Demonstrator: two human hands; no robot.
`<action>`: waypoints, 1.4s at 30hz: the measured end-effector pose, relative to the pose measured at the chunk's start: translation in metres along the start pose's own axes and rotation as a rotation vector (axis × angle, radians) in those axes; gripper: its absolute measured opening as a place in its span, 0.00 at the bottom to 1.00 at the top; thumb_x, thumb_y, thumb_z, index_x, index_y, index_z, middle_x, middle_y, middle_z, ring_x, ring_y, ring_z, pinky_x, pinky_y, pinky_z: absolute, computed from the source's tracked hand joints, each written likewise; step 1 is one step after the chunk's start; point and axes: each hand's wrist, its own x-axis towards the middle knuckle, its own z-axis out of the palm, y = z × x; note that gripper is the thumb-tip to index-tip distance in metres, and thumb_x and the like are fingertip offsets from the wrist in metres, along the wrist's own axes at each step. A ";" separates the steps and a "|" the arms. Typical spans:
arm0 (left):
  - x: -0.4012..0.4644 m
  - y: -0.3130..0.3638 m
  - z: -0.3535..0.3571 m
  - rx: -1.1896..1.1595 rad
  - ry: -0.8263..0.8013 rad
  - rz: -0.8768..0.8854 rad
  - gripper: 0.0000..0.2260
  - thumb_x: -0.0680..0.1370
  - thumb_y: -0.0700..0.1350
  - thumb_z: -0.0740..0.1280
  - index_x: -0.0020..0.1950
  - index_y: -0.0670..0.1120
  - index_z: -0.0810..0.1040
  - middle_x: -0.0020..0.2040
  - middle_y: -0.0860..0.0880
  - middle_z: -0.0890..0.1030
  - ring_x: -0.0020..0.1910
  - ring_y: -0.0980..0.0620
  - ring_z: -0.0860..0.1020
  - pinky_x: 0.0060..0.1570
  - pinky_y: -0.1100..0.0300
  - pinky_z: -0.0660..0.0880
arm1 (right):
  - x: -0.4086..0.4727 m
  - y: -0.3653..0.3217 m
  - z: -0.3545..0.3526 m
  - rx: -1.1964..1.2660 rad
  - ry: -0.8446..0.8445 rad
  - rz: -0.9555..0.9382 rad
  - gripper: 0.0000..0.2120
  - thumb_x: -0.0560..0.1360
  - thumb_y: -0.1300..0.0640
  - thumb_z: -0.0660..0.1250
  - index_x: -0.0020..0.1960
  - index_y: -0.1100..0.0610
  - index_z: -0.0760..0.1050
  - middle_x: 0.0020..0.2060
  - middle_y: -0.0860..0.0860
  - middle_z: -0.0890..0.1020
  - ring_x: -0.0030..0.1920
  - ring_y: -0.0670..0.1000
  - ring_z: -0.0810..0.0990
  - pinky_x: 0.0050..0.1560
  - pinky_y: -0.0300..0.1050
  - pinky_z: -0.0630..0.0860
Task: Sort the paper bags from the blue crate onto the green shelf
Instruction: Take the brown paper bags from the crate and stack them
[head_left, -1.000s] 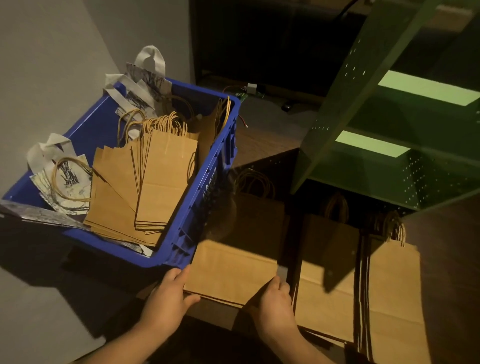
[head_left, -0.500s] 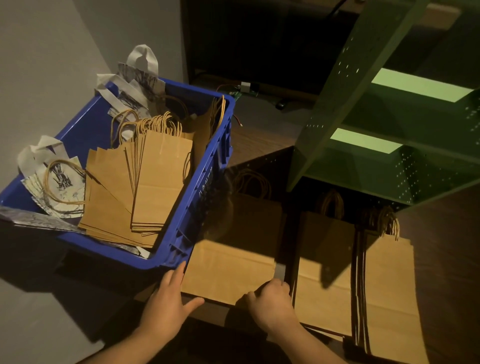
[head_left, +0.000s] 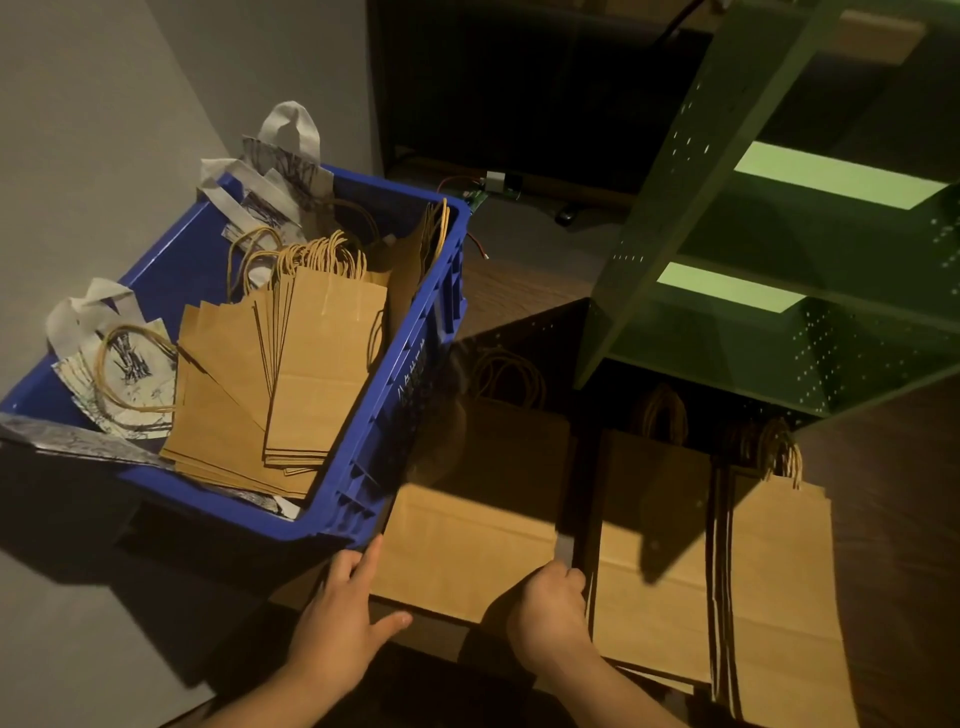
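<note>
Below, three bag stacks (head_left: 649, 545); two hands; one blue crate (head_left: 363, 467)

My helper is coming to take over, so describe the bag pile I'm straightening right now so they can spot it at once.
Start at the blue crate. Just right of it three piles of brown bags lie side by side under the green shelf. Yours is the left pile, nearest the crate, with the left hand and right hand at its near corners; it is the widest.
</note>
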 end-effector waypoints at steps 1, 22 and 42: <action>0.000 0.000 0.001 0.001 0.009 -0.005 0.47 0.76 0.61 0.73 0.84 0.57 0.46 0.65 0.57 0.63 0.60 0.58 0.72 0.58 0.59 0.78 | 0.000 0.001 0.001 -0.004 -0.005 -0.007 0.26 0.75 0.67 0.70 0.70 0.59 0.66 0.67 0.57 0.67 0.62 0.56 0.74 0.65 0.48 0.77; -0.005 0.016 -0.016 -0.089 0.046 -0.029 0.45 0.73 0.63 0.74 0.83 0.56 0.52 0.73 0.54 0.65 0.61 0.58 0.74 0.47 0.66 0.73 | 0.008 0.003 -0.005 0.239 0.161 -0.116 0.36 0.77 0.50 0.70 0.79 0.53 0.58 0.71 0.53 0.62 0.70 0.57 0.71 0.68 0.55 0.76; -0.013 0.107 -0.101 -0.720 0.016 0.146 0.05 0.83 0.55 0.65 0.54 0.60 0.81 0.43 0.50 0.82 0.35 0.57 0.78 0.36 0.62 0.73 | -0.038 -0.095 -0.085 0.557 0.240 -0.623 0.06 0.82 0.50 0.64 0.52 0.38 0.75 0.53 0.45 0.80 0.49 0.45 0.80 0.48 0.44 0.80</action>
